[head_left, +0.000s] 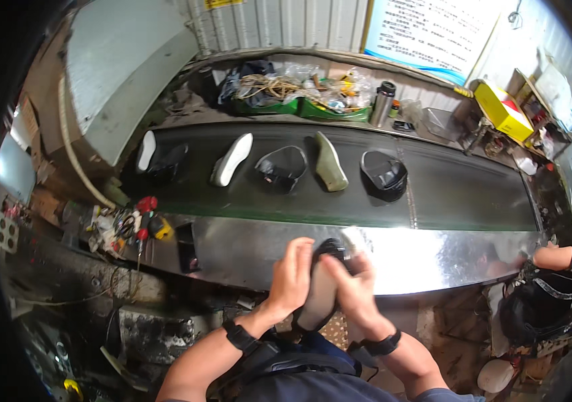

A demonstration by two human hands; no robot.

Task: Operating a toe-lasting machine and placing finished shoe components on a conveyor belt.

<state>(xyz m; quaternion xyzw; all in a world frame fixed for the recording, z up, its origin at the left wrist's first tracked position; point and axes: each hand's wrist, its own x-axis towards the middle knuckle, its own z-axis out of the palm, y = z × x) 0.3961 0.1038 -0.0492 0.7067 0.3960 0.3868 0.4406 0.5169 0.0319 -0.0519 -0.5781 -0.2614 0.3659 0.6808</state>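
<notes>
A shoe (318, 298) with a grey, smooth lower part and a dark ribbed end is held upright between my hands, in front of my body. My left hand (289, 278) lies along its left side with the fingers stretched upward. On the other side my right hand (356, 288) grips it, the thumb across its surface. A white blurred thing (355, 240) shows at the right fingertips; its kind cannot be made out. On the dark belt (447, 181) beyond are white sole-shaped pieces (235, 159), a greenish one (330, 162) and black shoe uppers (384, 173).
A shiny metal ledge (259, 251) runs along the belt's near side. Tools and a yellow tape measure (160, 228) crowd its left end. Behind the belt are green trays of clutter (335, 110), a steel flask (382, 104) and a yellow box (504, 112). A black bag (544, 301) sits at right.
</notes>
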